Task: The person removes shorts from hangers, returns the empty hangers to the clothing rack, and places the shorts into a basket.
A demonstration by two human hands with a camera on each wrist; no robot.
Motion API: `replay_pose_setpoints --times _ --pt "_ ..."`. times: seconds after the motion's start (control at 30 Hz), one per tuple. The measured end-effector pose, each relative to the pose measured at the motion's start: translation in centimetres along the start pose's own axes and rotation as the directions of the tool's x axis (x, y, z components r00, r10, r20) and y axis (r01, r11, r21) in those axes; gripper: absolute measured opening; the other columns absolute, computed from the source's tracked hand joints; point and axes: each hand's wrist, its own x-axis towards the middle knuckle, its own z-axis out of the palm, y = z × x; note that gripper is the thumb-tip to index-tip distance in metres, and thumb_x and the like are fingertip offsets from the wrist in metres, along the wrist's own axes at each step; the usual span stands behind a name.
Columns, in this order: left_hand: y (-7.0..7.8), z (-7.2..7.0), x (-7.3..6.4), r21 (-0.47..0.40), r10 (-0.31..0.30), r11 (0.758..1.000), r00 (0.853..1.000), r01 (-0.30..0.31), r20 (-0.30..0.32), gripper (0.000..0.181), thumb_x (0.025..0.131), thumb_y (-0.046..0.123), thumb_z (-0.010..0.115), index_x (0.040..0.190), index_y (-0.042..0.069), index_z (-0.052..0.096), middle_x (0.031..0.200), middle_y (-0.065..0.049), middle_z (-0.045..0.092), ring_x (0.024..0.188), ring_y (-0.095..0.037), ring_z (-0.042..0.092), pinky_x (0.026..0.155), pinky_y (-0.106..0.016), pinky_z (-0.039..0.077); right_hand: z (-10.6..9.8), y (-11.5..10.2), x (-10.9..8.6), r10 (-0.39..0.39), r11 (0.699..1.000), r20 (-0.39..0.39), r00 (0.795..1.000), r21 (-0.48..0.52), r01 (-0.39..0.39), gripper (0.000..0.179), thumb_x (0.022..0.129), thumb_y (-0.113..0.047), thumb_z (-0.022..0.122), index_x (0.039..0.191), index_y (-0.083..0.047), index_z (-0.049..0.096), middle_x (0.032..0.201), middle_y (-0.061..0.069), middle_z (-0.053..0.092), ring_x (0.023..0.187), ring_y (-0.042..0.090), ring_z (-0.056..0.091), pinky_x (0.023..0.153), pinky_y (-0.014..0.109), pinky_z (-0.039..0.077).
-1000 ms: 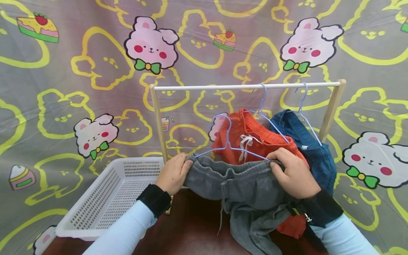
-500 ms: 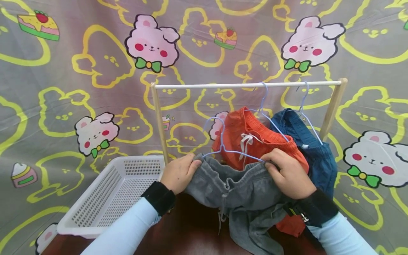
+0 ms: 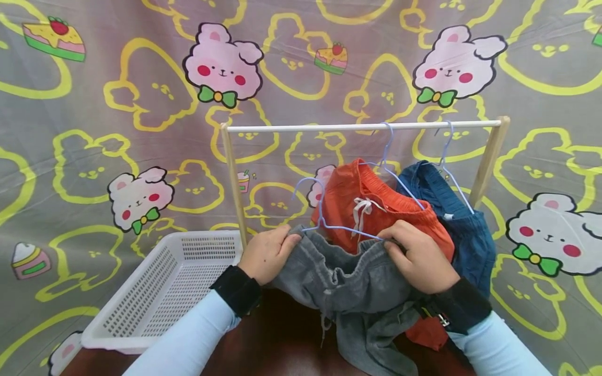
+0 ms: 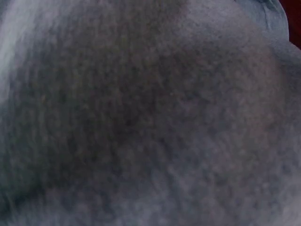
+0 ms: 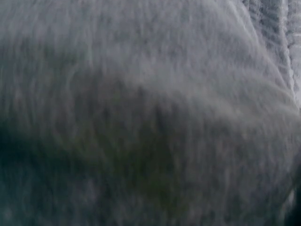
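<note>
Grey drawstring pants (image 3: 348, 287) hang between my two hands, their waistband sagging in the middle. My left hand (image 3: 268, 253) pinches the left end of the waistband, thumb on top. At the right end, my right hand (image 3: 420, 256) pinches the waistband close to the hanger's arm. A blue wire hanger (image 3: 322, 214) sits inside the waistband, its hook free in the air below the rod. Both wrist views are filled by blurred grey cloth of the pants (image 4: 155, 117), and the fingers do not show there.
Behind stands a rack with a white rod (image 3: 301, 128) and wooden posts. Orange shorts (image 3: 343, 193) and blue pants (image 3: 475, 240) hang from it on blue hangers. A white perforated basket (image 3: 155, 292) is at left on the dark red table (image 3: 268, 344). A patterned curtain hangs behind.
The hanger and the waistband have shifted left and slightly down. My right hand has moved left, closer to my left hand, and the waistband sags more. Both hands keep their hold.
</note>
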Motion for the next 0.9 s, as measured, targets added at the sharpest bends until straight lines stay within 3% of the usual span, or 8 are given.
replay_pose_setpoints --times 0.17,0.43,0.7,0.9 --pt "-0.3 -0.3 -0.2 -0.026 0.021 0.999 0.999 -0.022 -0.049 0.033 0.106 0.033 0.054 0.079 0.017 0.044 0.061 0.004 0.033 0.052 -0.011 0.038 0.051 -0.028 0.032 -0.1 0.1 -0.4 0.019 1.000 -0.007 1.000 -0.012 -0.019 0.029 0.088 0.001 0.073 0.112 -0.013 0.066 0.103 -0.005 0.064 0.092 0.012 0.058 0.079 0.039 0.052" --pt "-1.2 -0.9 -0.5 -0.076 -0.026 0.997 0.993 0.018 -0.118 0.026 0.105 0.030 0.057 0.084 0.016 0.052 0.063 0.004 0.036 0.057 -0.013 0.043 0.056 -0.031 0.037 -1.1 1.2 -1.6 0.140 0.990 -0.075 0.987 -0.014 -0.142 0.030 0.086 -0.004 0.077 0.101 -0.012 0.052 0.083 -0.002 0.055 0.067 0.011 0.045 0.058 0.030 0.037" --pt "-1.3 -1.7 -0.1 -0.077 -0.055 0.996 0.991 0.045 -0.121 0.027 0.107 0.032 0.053 0.086 0.015 0.055 0.065 0.003 0.041 0.062 -0.017 0.048 0.060 -0.035 0.040 -1.5 1.8 -1.9 0.241 0.970 -0.055 0.969 0.057 -0.238 0.036 0.088 -0.009 0.077 0.100 -0.008 0.044 0.081 0.003 0.044 0.068 0.015 0.041 0.057 0.030 0.032" --pt "-1.6 -1.9 -0.3 -0.099 -0.089 0.992 0.989 0.077 -0.120 0.031 0.107 0.032 0.053 0.081 0.016 0.051 0.063 0.003 0.036 0.056 -0.017 0.043 0.057 -0.034 0.038 -0.7 1.8 -2.3 0.303 0.939 -0.023 0.953 0.179 -0.294 0.036 0.093 -0.006 0.072 0.106 -0.004 0.038 0.098 0.012 0.066 0.078 0.015 0.052 0.062 0.031 0.037"
